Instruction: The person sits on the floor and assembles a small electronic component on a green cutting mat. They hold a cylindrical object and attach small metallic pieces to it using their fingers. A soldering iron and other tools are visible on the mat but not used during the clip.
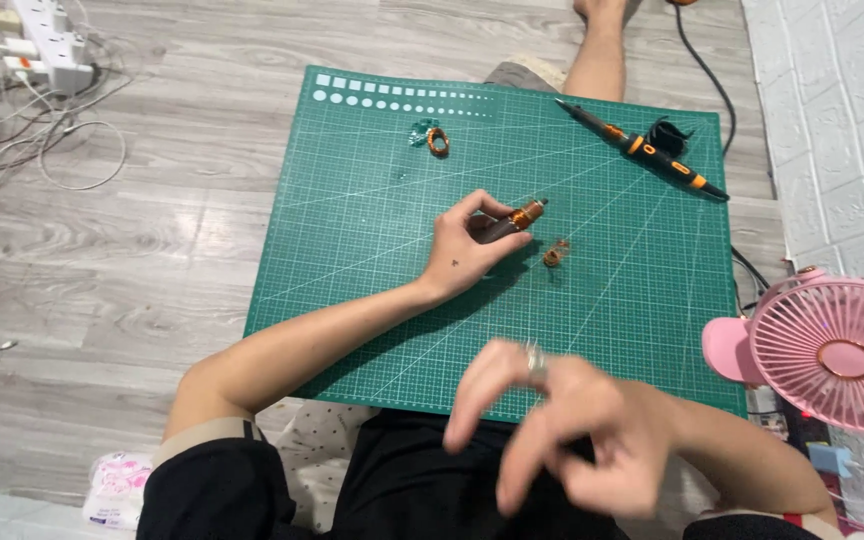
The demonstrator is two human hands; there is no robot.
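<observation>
A small dark cylinder wound with copper wire (514, 220) lies near the middle of the green cutting mat (352, 260), which is spread on the grey wooden floor (152, 250). The left hand (464, 250) rests on the mat with its fingers curled around the cylinder's near end, gripping it, while the wound end pokes out to the right. Just beside it on the right lies a little coil of copper wire (554, 254), apart from the hand. The right hand (562, 430) is raised close to the camera, blurred, fingers spread loosely and holding nothing, a ring on one finger. Farther up the mat sit another copper coil (438, 141) and a black-and-orange soldering iron (642, 150). A pink fan (832, 350) stands off the mat's right edge, and a white power strip (52, 40) lies at far left.
</observation>
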